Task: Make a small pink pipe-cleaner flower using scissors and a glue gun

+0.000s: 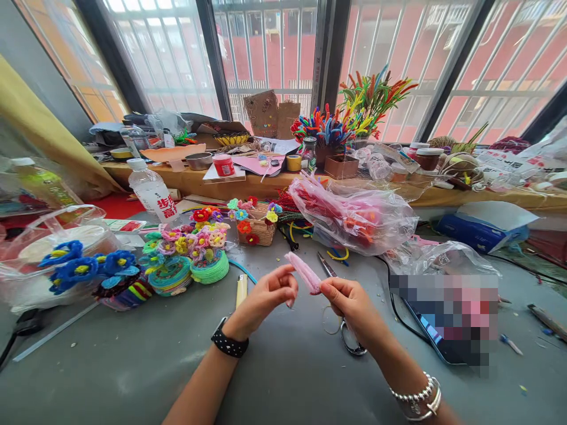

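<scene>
My right hand (354, 304) pinches the lower end of a folded pink fuzzy strip, like pipe cleaners (305, 274), between thumb and fingers. Close by on the left is my left hand (268, 292), its fingers loosely curved and apart with nothing in them. Its index fingertip is near the strip's side; I cannot tell whether they touch. Partly hidden under my right hand lies a pair of scissors (353, 341) on the grey table. A yellow-handled tool (241, 289) lies behind my left wrist.
Fuzzy flower pots (210, 267) and blue flowers (82, 268) stand at left, near a water bottle (150, 192). A plastic bag (354, 218) with red and pink material lies behind my hands. At right are a phone (436, 339), partly blurred out, and a blue tissue pack (478, 227).
</scene>
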Available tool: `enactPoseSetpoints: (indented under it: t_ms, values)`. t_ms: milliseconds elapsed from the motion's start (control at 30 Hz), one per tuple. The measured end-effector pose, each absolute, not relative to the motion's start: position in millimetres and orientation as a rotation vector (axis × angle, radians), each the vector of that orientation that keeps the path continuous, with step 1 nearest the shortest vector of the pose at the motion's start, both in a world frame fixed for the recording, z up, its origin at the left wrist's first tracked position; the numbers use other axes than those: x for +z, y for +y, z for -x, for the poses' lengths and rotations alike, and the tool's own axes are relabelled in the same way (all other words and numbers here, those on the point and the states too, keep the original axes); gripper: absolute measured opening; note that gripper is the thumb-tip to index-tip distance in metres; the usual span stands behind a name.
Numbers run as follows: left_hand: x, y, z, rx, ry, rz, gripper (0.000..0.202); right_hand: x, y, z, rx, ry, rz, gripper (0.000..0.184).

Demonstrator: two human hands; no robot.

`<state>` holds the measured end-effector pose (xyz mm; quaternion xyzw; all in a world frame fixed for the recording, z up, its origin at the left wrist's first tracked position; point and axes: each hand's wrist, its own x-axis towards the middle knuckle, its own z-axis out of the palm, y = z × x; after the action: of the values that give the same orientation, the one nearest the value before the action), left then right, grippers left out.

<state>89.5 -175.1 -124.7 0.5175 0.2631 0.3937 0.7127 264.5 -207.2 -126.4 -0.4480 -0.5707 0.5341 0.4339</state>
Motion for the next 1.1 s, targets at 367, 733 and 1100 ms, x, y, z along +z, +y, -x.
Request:
enactPoseSetpoints:
  t_ms: [367,733,1100]
  values:
    - [-132.4,-185.0,-95.9,0.900,0.467,-1.121,0.016,-129.5,-215.0,-248.3,1.890,-1.154,0.786,0.031]
    - [-123.8,-189.2,-102.1,0.884,0.643,-0.881,0.024,-122.5,-216.7,-242.6,1.191,-1.694,0.951,0.031]
    - [-135.2,-184.8,-104.4,1.040,0.775,-0.857,0.019,-151.4,-213.6,-232.9,0.174,-1.955,1.299,0.034]
